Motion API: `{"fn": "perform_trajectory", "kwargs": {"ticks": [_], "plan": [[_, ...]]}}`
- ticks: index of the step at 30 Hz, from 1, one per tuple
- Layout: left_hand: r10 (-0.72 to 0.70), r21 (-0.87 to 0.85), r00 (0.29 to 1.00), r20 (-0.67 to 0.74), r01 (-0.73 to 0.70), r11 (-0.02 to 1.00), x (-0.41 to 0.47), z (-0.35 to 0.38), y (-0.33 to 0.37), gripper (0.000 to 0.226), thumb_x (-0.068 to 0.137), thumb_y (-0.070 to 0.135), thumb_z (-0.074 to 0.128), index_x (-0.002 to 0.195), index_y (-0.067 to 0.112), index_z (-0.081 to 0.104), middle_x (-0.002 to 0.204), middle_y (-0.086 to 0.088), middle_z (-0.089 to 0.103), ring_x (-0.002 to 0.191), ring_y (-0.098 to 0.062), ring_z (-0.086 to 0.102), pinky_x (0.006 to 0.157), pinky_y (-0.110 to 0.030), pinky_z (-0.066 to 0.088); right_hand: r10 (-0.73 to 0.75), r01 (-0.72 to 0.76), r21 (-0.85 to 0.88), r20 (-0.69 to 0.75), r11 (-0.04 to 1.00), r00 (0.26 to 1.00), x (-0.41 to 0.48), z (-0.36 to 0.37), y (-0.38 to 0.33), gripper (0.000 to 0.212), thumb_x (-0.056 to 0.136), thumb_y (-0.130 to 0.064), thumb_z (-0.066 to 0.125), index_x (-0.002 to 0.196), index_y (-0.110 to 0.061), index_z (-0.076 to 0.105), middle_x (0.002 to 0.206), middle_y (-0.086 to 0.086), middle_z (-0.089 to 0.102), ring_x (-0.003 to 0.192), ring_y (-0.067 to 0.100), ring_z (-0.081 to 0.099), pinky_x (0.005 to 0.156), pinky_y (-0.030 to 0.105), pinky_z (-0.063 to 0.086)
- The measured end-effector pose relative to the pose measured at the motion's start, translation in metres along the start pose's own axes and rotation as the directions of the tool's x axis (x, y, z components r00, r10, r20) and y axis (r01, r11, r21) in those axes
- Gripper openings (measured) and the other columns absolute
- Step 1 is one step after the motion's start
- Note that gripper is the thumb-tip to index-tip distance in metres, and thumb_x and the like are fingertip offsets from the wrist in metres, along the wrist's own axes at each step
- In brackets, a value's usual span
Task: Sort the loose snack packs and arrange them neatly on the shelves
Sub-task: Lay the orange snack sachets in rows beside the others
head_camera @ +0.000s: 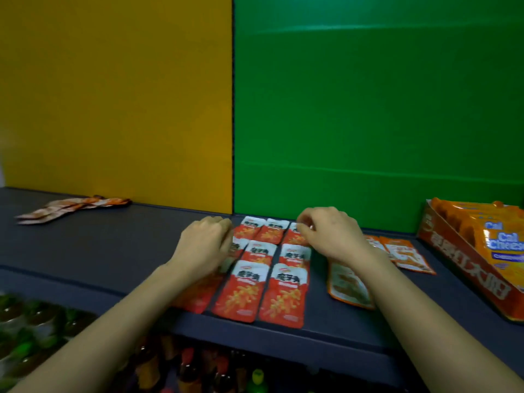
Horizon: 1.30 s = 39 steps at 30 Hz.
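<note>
Several red-and-white snack packs [261, 268] lie flat in a tidy grid on the dark shelf [99, 251], three columns wide. My left hand [202, 243] rests on the left column with its fingers curled down onto the packs, hiding most of them. At the back right corner of the grid, my right hand [326, 232] pinches the top of a red pack [295, 236] with curled fingers. Orange snack packs [348, 285] lie just right of the grid, partly under my right forearm.
More orange packs [408, 255] lie further right, beside a red display box [465, 268] of Cal Cheese bags. Loose orange-white packs [73, 208] sit at the far left of the shelf. Yellow and green back panels stand behind. Bottles [198, 370] fill the shelf below.
</note>
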State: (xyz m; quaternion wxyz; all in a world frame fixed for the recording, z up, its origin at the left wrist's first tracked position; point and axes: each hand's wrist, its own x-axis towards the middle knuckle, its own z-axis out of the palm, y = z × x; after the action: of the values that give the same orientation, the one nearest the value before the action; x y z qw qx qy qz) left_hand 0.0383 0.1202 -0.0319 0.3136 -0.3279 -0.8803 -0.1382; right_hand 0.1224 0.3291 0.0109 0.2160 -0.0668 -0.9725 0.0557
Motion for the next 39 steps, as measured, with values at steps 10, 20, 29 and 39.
{"fn": "perform_trajectory", "kwargs": {"ticks": [10,20,29,39], "plan": [[-0.246,0.119,0.969,0.036,0.240,0.963,-0.106,-0.082,-0.195,0.025,0.095,0.029,0.042,0.104,0.013,0.059,0.106,-0.005,0.063,0.103,-0.024,0.057,0.082,-0.034,0.043,-0.244,0.224,0.169,0.112,0.960,0.963,0.035,0.057,-0.230,0.027,0.093,-0.036,0.045,0.111,-0.028,0.063,0.119,0.002,0.064,0.109,0.028,0.058,0.084,0.036,0.046],[-0.362,0.127,0.932,-0.006,0.360,0.924,-0.161,-0.110,-0.316,0.022,0.093,0.030,0.046,0.096,0.014,0.061,0.099,-0.003,0.064,0.099,-0.023,0.056,0.079,-0.035,0.043,-0.254,0.156,0.308,0.312,0.938,0.916,0.080,0.126,-0.367,0.030,0.094,-0.037,0.046,0.116,-0.024,0.062,0.124,0.002,0.061,0.114,0.024,0.055,0.091,0.036,0.043],[-0.492,0.076,0.870,-0.005,0.491,0.868,-0.138,-0.103,-0.416,0.022,0.093,0.030,0.047,0.100,0.015,0.061,0.102,-0.004,0.064,0.103,-0.023,0.053,0.082,-0.036,0.042,-0.205,0.072,0.337,0.378,0.939,0.903,0.158,0.191,-0.437,0.034,0.091,-0.041,0.050,0.102,-0.016,0.069,0.116,0.004,0.064,0.109,0.023,0.056,0.084,0.034,0.045],[-0.522,0.066,0.801,0.294,0.528,0.847,-0.046,-0.037,-0.517,0.050,0.094,0.046,0.038,0.101,0.005,0.064,0.113,-0.015,0.061,0.111,-0.031,0.051,0.084,-0.037,0.042,-0.095,0.001,0.249,0.365,0.969,0.926,0.250,0.239,-0.473,0.053,0.081,-0.062,0.053,0.055,-0.020,0.037,0.060,-0.003,0.035,0.072,0.019,0.044,0.049,0.028,0.025]]}}
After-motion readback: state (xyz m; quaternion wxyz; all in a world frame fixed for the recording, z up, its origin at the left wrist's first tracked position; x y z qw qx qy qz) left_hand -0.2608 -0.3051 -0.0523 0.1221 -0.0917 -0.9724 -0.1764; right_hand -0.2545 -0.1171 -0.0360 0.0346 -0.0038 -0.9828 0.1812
